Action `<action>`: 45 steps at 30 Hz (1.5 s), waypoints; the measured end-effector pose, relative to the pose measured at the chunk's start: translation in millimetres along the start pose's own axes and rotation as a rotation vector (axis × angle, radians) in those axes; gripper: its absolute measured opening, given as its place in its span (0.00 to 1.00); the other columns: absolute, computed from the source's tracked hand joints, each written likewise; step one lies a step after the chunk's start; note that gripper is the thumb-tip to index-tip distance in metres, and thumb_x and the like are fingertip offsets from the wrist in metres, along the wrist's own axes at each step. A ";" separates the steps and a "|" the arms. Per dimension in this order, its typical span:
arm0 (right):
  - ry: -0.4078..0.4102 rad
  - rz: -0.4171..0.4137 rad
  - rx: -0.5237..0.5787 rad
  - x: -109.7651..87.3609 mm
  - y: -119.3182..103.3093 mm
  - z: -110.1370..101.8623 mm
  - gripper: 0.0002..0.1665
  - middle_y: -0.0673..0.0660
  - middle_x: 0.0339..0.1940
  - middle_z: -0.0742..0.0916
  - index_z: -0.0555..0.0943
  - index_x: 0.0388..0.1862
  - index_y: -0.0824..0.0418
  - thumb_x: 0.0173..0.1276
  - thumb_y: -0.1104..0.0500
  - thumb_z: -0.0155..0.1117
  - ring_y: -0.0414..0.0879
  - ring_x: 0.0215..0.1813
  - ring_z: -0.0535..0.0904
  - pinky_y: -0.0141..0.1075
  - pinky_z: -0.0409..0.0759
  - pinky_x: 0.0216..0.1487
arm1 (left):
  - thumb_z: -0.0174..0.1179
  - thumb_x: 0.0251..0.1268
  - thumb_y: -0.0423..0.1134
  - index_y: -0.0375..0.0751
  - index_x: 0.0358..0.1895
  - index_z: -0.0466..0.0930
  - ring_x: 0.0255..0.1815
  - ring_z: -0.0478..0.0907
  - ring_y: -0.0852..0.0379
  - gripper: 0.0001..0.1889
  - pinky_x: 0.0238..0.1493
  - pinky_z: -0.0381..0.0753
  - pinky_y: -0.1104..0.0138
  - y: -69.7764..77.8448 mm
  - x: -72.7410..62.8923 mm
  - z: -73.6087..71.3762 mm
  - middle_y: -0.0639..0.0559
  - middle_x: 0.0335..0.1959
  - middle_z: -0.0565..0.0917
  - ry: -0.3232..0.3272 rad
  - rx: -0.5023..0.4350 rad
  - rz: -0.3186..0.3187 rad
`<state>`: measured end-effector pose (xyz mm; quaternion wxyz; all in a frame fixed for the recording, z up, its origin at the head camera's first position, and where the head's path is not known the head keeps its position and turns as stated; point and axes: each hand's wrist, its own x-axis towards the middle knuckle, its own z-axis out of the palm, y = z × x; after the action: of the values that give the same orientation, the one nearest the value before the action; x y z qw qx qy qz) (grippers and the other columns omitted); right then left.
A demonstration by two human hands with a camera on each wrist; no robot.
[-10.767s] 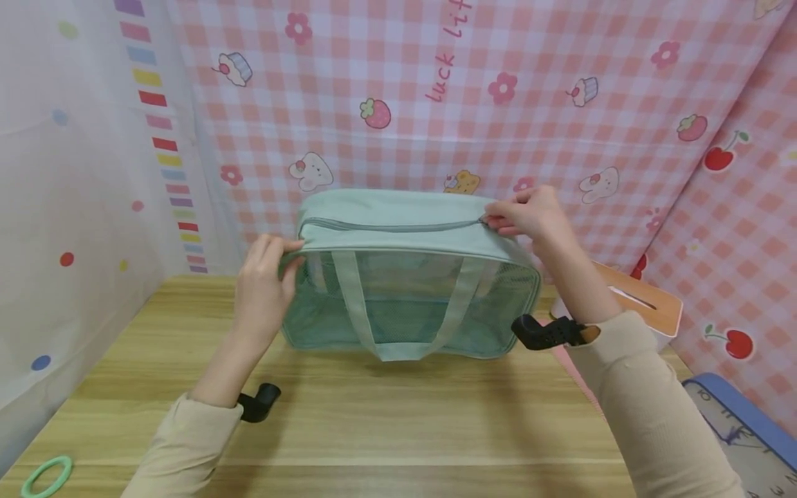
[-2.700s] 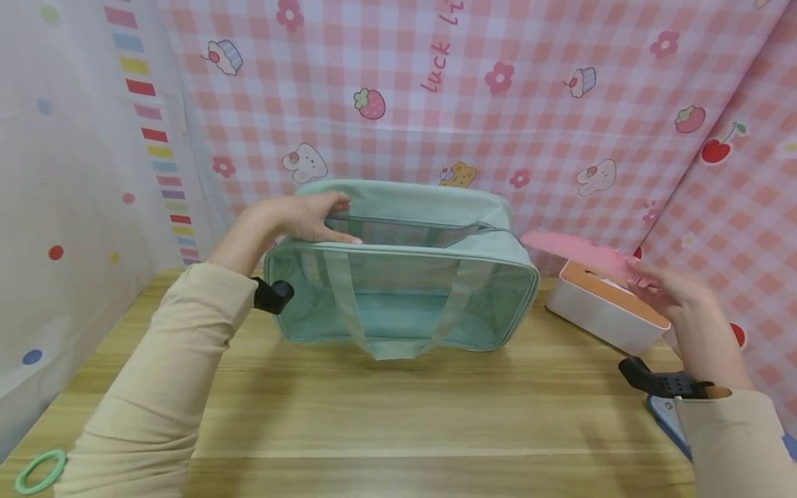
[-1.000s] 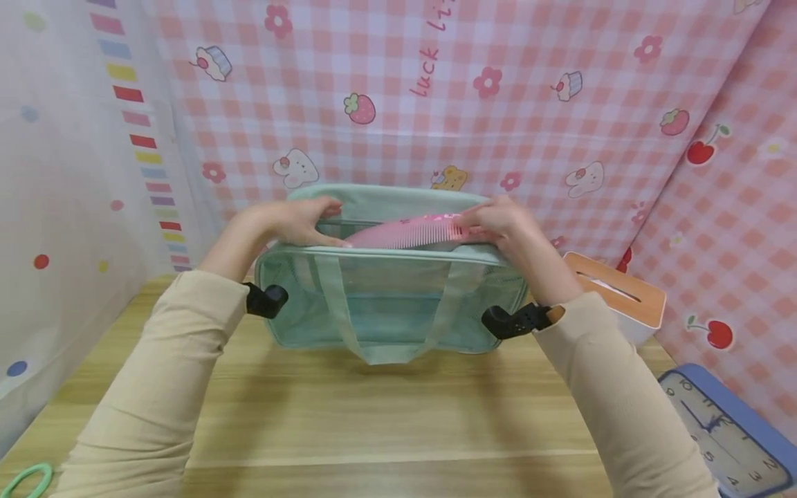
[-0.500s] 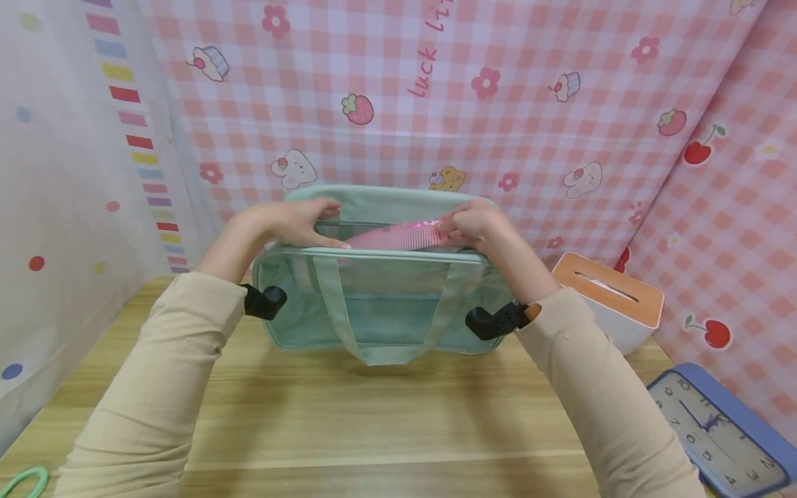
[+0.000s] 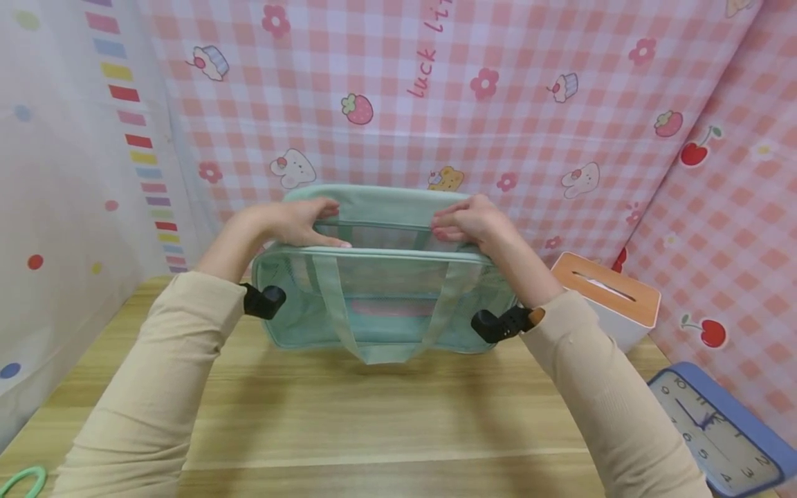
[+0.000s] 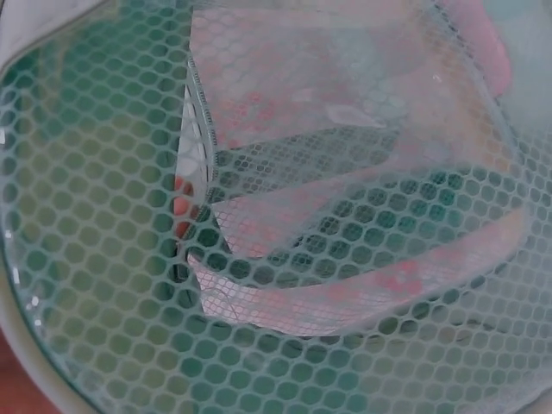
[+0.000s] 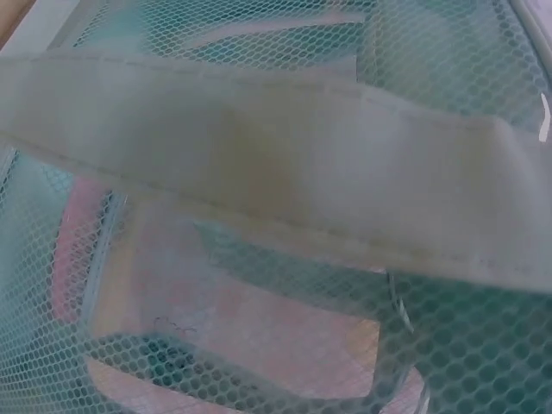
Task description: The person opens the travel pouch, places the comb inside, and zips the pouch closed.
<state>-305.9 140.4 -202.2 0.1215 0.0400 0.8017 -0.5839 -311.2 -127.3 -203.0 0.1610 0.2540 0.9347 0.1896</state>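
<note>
A mint-green zip bag with clear and mesh panels stands upright, its top unzipped and gaping. My left hand spreads the mouth at the left, the thumb along the front rim and the fingers toward the back edge. My right hand hovers over the right part of the mouth, fingers loose and holding nothing. Through the clear front, the pink comb lies low inside the bag. Mesh and plastic fill both wrist views, with the comb showing pink at the left wrist view's upper right.
A white tissue box with a wooden lid stands right of the bag. Nearer me is a blue-framed clock, partly behind the right sleeve. A green ring lies at the near left of the wooden table. Checked cloth hangs close behind.
The bag's zip was opened wide, and the right hand brought the pink comb from the right into the mouth. Since half a second ago the hand has released it and the comb has dropped inside.
</note>
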 end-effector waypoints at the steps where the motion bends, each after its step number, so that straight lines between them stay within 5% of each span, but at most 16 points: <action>1: 0.001 -0.014 -0.014 -0.2 -0.7 1.4 0.23 0.68 0.58 0.77 0.69 0.60 0.71 0.65 0.67 0.55 0.35 0.25 0.81 0.26 0.82 0.43 | 0.54 0.62 0.54 0.31 0.70 0.39 0.73 0.44 0.41 0.45 0.72 0.50 0.49 -0.4 -0.4 0.1 0.36 0.72 0.47 0.009 -0.005 -0.001; 10: -0.050 -0.113 -0.210 -2.7 -11.7 25.4 0.22 0.63 0.54 0.81 0.74 0.57 0.67 0.65 0.61 0.58 0.51 0.55 0.79 0.34 0.81 0.51 | 0.51 0.61 0.60 0.40 0.72 0.39 0.73 0.48 0.42 0.45 0.69 0.56 0.46 -13.6 -21.4 11.1 0.41 0.73 0.48 0.293 -0.151 0.045; 16: -0.107 -0.142 -0.291 -1.0 -19.6 47.1 0.21 0.61 0.53 0.82 0.74 0.57 0.65 0.65 0.59 0.58 0.51 0.54 0.79 0.34 0.82 0.49 | 0.47 0.66 0.57 0.40 0.72 0.43 0.72 0.50 0.40 0.39 0.68 0.55 0.44 -26.7 -42.7 26.6 0.39 0.72 0.50 0.468 -0.157 0.083; 23: -0.159 -0.170 -0.356 1.9 -28.7 78.2 0.22 0.60 0.49 0.83 0.74 0.56 0.66 0.66 0.58 0.57 0.51 0.52 0.80 0.31 0.83 0.45 | 0.64 0.54 0.47 0.33 0.67 0.54 0.67 0.57 0.38 0.41 0.66 0.59 0.43 -37.9 -57.5 54.2 0.34 0.66 0.61 0.704 -0.014 0.179; 27: -0.161 -0.188 -0.363 3.9 -34.9 94.2 0.20 0.61 0.47 0.84 0.76 0.53 0.68 0.65 0.59 0.58 0.51 0.49 0.81 0.30 0.83 0.41 | 0.69 0.46 0.34 0.31 0.59 0.64 0.53 0.72 0.39 0.35 0.50 0.77 0.48 -39.4 -62.1 69.7 0.34 0.55 0.71 0.884 0.057 0.209; 31: -0.142 -0.221 -0.391 5.3 -40.7 108.6 0.18 0.61 0.43 0.85 0.78 0.49 0.68 0.63 0.60 0.60 0.49 0.44 0.82 0.28 0.83 0.36 | 0.69 0.44 0.28 0.28 0.47 0.73 0.38 0.78 0.42 0.23 0.36 0.82 0.54 -37.6 -62.6 82.2 0.36 0.42 0.78 1.060 0.140 0.246; 39: -0.071 -0.307 -0.549 4.7 -51.9 134.7 0.17 0.57 0.40 0.86 0.80 0.48 0.64 0.62 0.57 0.62 0.45 0.34 0.82 0.30 0.83 0.36 | 0.67 0.46 0.27 0.27 0.37 0.78 0.35 0.80 0.44 0.13 0.37 0.83 0.57 -34.3 -55.9 94.9 0.37 0.32 0.81 1.189 0.181 0.268; 45: 0.029 -0.411 -0.708 7.3 -58.1 148.0 0.17 0.55 0.46 0.84 0.80 0.43 0.63 0.58 0.55 0.66 0.45 0.41 0.80 0.31 0.81 0.40 | 0.67 0.46 0.28 0.28 0.36 0.79 0.33 0.80 0.44 0.12 0.36 0.83 0.57 -32.1 -52.3 93.9 0.38 0.31 0.81 1.200 0.202 0.278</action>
<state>-303.0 -18.5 -192.8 -0.0028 -0.1570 0.9460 -0.2834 -244.3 -155.4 -288.5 -0.4432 0.2364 0.8337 0.2293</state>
